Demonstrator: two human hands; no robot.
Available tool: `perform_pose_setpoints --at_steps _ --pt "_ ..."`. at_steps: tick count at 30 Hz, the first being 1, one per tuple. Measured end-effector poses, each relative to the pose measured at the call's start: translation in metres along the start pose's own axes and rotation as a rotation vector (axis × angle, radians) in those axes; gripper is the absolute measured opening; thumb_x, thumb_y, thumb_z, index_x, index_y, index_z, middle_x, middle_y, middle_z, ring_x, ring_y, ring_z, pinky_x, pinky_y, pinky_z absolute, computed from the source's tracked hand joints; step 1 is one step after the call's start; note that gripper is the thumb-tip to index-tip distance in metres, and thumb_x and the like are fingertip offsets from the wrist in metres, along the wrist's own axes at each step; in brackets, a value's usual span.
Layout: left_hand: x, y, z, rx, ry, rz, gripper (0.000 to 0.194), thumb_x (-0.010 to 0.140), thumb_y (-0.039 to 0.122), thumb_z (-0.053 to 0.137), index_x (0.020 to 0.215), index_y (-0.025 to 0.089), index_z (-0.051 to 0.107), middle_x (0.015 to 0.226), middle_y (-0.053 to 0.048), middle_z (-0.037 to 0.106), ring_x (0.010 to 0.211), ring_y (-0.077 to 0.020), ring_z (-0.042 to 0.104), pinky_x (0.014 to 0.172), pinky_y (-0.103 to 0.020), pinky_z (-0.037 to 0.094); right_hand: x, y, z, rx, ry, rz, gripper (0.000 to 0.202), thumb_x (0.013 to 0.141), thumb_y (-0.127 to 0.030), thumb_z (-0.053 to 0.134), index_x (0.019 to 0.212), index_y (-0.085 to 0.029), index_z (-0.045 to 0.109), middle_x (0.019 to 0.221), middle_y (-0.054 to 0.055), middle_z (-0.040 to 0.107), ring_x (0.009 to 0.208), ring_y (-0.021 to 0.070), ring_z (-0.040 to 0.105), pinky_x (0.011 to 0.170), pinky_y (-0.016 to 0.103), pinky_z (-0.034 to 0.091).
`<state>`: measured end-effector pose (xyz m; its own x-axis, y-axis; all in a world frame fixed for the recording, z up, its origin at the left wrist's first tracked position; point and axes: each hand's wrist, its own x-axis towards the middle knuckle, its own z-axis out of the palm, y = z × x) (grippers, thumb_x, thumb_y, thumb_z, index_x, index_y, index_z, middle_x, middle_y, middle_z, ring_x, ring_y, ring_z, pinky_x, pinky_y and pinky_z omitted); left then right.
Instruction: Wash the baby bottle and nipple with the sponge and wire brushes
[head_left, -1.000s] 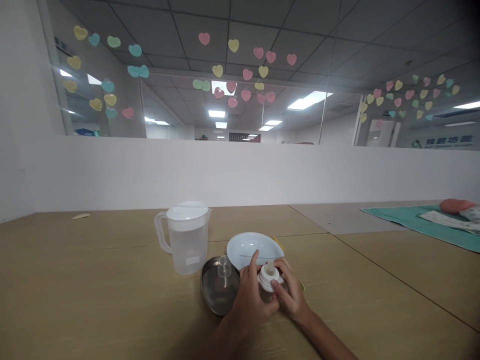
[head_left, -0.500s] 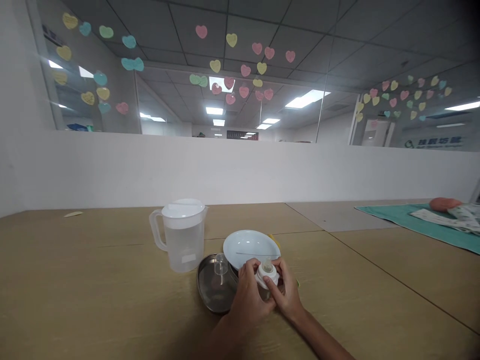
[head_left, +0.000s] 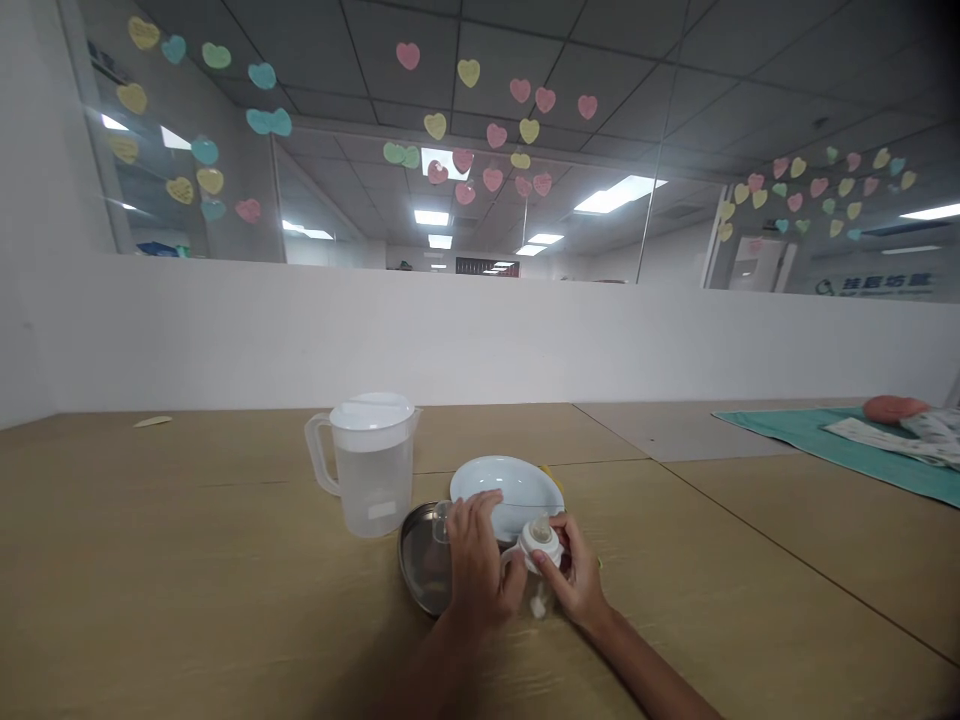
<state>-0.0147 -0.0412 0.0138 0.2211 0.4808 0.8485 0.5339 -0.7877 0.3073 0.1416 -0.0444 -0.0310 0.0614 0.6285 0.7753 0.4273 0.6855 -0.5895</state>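
Note:
My right hand grips a white bottle top with a translucent nipple pointing up and a handle on its left side. Just left of it, my left hand is raised with its fingers spread, its thumb near the handle. A small white piece shows below the top. Under and beside my left hand lies a steel tray, with a clear cap in it, partly hidden by my fingers. A pale blue bowl stands behind my hands.
A lidded translucent pitcher of clear liquid stands left of the bowl. Something yellow shows behind the bowl's right edge. A green cloth with an orange item lies far right. A white wall closes off the table's back.
My left hand has let go of the bottle top, moved left and opened over the tray's right side. The handle and the small white piece below now show. The view has shifted slightly.

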Motion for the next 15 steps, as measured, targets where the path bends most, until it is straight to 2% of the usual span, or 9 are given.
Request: perform_pose_setpoints --at_steps 5,9,11,15 --pt "0.005 -0.013 0.008 0.1 0.157 -0.56 0.036 0.077 0.018 0.039 0.113 0.019 0.045 0.114 -0.009 0.053 0.113 -0.026 0.043 0.098 -0.046 0.028 -0.001 0.004 0.0 0.01 -0.016 0.012 0.026 0.08 -0.038 0.055 0.095 -0.019 0.046 0.076 0.002 0.055 0.066 0.0155 0.054 0.059 0.025 0.044" --pt "0.007 -0.024 0.015 0.092 0.167 -0.86 0.027 0.082 0.027 0.041 0.106 0.018 0.049 0.112 -0.011 0.053 0.113 -0.0274 0.043 0.094 -0.045 0.032 -0.001 0.004 0.0 0.005 -0.017 -0.003 0.025 0.08 -0.036 0.055 0.095 -0.019 0.046 0.076 0.001 0.055 0.065 0.0151 0.053 0.059 0.025 0.044" --pt "0.007 -0.028 0.017 0.07 0.139 -0.958 0.025 0.083 0.028 0.042 0.104 0.018 0.051 0.113 -0.012 0.053 0.112 -0.0285 0.044 0.093 -0.045 0.033 -0.001 0.004 -0.001 -0.007 -0.02 -0.008 0.025 0.08 -0.036 0.055 0.096 -0.019 0.046 0.076 0.001 0.055 0.065 0.0149 0.053 0.059 0.025 0.043" --pt "0.006 -0.035 0.02 0.036 0.136 -1.032 0.026 0.084 0.025 0.041 0.105 0.017 0.052 0.115 -0.013 0.052 0.113 -0.0287 0.044 0.093 -0.044 0.033 -0.001 0.006 -0.001 -0.027 -0.017 -0.013 0.026 0.08 -0.037 0.055 0.097 -0.019 0.046 0.075 0.001 0.055 0.065 0.015 0.053 0.059 0.025 0.044"
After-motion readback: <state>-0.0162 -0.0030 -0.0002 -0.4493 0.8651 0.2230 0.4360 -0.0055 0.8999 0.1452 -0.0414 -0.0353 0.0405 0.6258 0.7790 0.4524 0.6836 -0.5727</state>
